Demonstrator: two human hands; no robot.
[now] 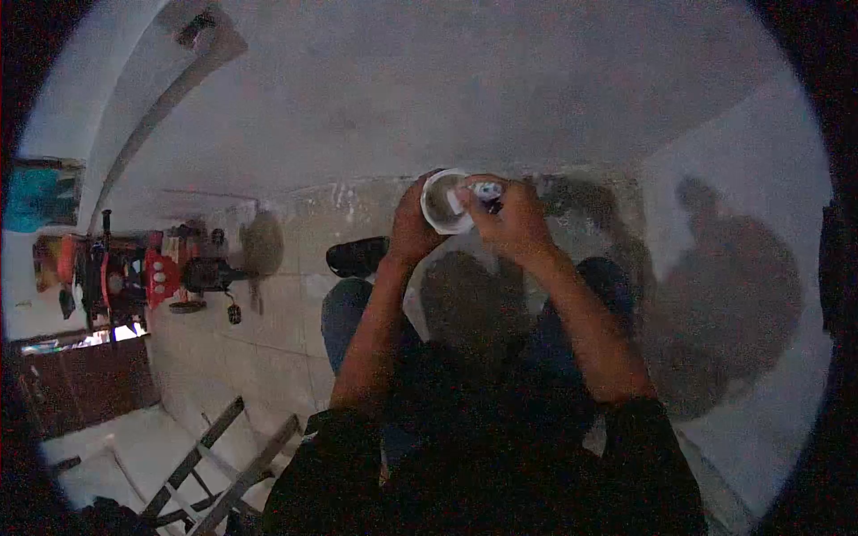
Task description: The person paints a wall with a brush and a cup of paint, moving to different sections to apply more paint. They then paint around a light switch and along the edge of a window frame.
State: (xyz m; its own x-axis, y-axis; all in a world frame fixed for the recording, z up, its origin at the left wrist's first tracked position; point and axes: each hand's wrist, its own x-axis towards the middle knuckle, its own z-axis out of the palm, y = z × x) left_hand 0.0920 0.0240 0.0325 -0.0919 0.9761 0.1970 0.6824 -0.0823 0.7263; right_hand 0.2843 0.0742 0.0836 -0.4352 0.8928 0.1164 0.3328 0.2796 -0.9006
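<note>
My left hand [416,223] is wrapped round the side of a white round tub [433,214], whose open mouth is tilted toward me. Inside it a greyish surface shows, too dim to name. My right hand [518,219] is closed on a small tool with a pale patterned handle [485,190]. A flat whitish end of this tool reaches into the tub's mouth. It looks like a small spatula or scraper, but the dim light hides its exact kind. Both hands are close together in front of the wall, above my bent knees.
Ahead rises a grey wall [465,80], meeting the tiled floor [277,330] along a rough, whitish-stained edge. A dark shoe [356,257] is by my left knee. A red and black wheeled machine [156,272] stands at left; a ladder-like frame [219,464] lies lower left. Another wall [733,223] closes the right.
</note>
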